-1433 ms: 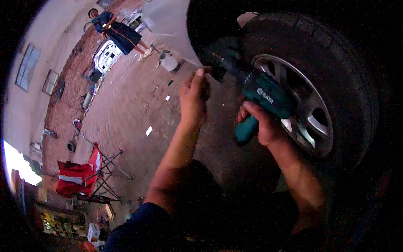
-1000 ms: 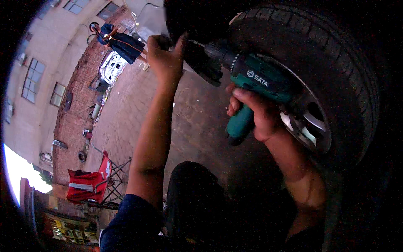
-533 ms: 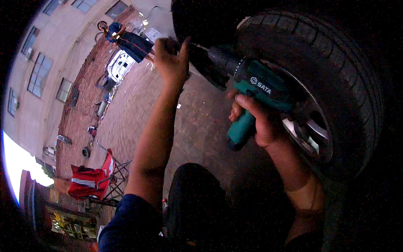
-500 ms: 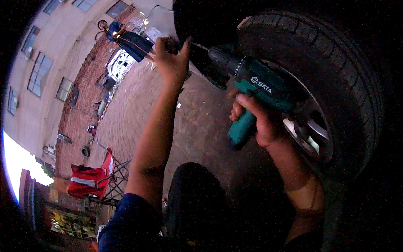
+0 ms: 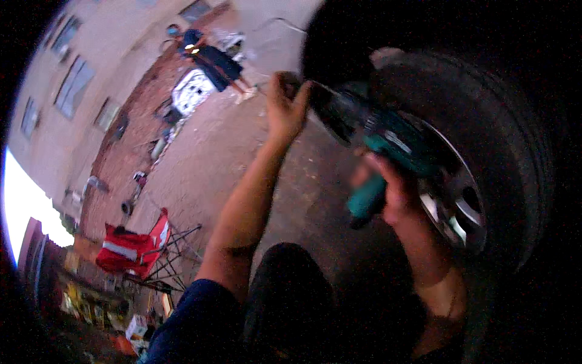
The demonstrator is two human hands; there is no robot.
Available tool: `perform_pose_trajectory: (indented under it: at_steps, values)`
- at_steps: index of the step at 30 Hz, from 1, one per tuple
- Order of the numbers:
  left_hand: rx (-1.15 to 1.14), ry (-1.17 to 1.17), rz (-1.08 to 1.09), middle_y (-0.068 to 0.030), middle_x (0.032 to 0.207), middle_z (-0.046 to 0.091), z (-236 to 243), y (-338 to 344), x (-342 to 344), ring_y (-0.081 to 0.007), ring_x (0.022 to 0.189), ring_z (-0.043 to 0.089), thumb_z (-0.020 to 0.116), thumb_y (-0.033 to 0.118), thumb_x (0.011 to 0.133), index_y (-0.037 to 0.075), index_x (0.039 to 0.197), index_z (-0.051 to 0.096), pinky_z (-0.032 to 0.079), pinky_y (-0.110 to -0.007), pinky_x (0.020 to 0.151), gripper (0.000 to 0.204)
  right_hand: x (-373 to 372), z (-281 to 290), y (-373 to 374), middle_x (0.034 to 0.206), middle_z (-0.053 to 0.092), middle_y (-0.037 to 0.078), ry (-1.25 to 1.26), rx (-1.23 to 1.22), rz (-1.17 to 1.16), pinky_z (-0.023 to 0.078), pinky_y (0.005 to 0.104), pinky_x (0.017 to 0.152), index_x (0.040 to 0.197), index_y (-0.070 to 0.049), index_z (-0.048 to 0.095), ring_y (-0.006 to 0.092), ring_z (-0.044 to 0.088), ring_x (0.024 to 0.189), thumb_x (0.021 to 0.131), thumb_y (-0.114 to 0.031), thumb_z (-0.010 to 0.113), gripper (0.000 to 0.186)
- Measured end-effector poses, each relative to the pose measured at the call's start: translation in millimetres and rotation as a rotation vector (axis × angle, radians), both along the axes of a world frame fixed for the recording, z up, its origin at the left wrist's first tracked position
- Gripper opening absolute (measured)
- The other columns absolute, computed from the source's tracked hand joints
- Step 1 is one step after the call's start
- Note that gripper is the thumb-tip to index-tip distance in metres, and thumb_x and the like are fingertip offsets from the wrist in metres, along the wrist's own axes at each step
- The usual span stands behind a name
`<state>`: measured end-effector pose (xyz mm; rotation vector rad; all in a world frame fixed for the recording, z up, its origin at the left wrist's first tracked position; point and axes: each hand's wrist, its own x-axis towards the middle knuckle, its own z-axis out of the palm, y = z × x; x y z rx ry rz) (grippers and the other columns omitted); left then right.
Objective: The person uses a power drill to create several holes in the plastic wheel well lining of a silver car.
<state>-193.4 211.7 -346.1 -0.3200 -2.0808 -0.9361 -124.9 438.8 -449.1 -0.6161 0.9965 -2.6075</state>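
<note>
My right hand is wrapped around the handle of a green and black cordless drill. The drill's front end points up and left toward the edge of dark car bodywork. A thin bit seems to reach toward my left hand, which is raised at that edge. Its thumb and fingers curl around something dark at the bit's far end; shadow and blur hide what it is. Close to the right of the drill stands a car wheel with a black tyre and a silver rim.
The dark wheel arch overhangs the upper right. My knee is below, above brick paving. A red folding chair stands at left. Farther off are a person, a white panel and a building.
The view has shifted, so both hands, the drill and the background sit farther right and lower in the picture. The drill stays in my right hand, and the picture is blurrier.
</note>
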Motion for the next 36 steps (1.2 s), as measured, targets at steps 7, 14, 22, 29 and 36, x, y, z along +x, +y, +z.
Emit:
perform_pose_trajectory:
  at_steps: [7, 14, 22, 29, 36]
  values:
    - [-0.134, 0.068, 0.097, -0.0166, 0.081, 0.058, -6, -16, 10, -0.0275, 0.071, 0.056, 0.08, 0.014, 0.082, 0.0, 0.1, 0.047, 0.047, -0.038, 0.067, 0.04, 18, -22, -10, 0.078, 0.056, 0.002, -0.201, -0.04, 0.163, 0.05, 0.0362, 0.075, 0.112, -0.009, 0.061, 0.0189, 0.057, 0.077, 0.095, -0.029, 0.064, 0.027]
    - [-0.133, 0.071, 0.093, -0.0118, 0.078, 0.057, 1, -8, 7, -0.0213, 0.07, 0.055, 0.08, 0.011, 0.083, 0.001, 0.1, 0.047, 0.048, -0.035, 0.067, 0.039, 29, -32, -8, 0.081, 0.058, 0.003, -0.208, -0.062, 0.2, 0.05, 0.0361, 0.079, 0.102, -0.008, 0.063, 0.0193, 0.057, 0.078, 0.098, -0.036, 0.057, 0.029]
    - [-0.135, 0.099, 0.181, -0.0152, 0.085, 0.067, 21, -10, 4, -0.0293, 0.075, 0.066, 0.088, 0.028, 0.076, 0.002, 0.099, 0.056, 0.053, -0.037, 0.07, 0.047, 23, -31, -19, 0.085, 0.063, 0.004, -0.136, -0.04, 0.12, 0.05, 0.0347, 0.079, 0.088, -0.011, 0.062, 0.0191, 0.06, 0.082, 0.1, -0.044, 0.052, 0.036]
    - [-0.136, 0.122, 0.212, -0.012, 0.079, 0.063, 25, 8, 6, -0.0238, 0.073, 0.061, 0.087, 0.022, 0.076, 0.002, 0.097, 0.052, 0.05, -0.036, 0.067, 0.046, 38, -5, -11, 0.083, 0.064, 0.002, -0.114, 0.037, 0.136, 0.05, 0.0341, 0.077, 0.085, -0.011, 0.063, 0.0177, 0.061, 0.078, 0.1, -0.04, 0.055, 0.033]
    - [-0.173, 0.116, 0.12, -0.0137, 0.077, 0.059, 32, 10, 15, -0.0226, 0.069, 0.055, 0.082, 0.014, 0.081, 0.002, 0.098, 0.046, 0.048, -0.036, 0.065, 0.041, 39, -17, -3, 0.083, 0.065, 0.002, -0.174, -0.003, 0.035, 0.052, 0.0352, 0.073, 0.087, -0.011, 0.064, 0.019, 0.062, 0.079, 0.098, -0.038, 0.055, 0.03]
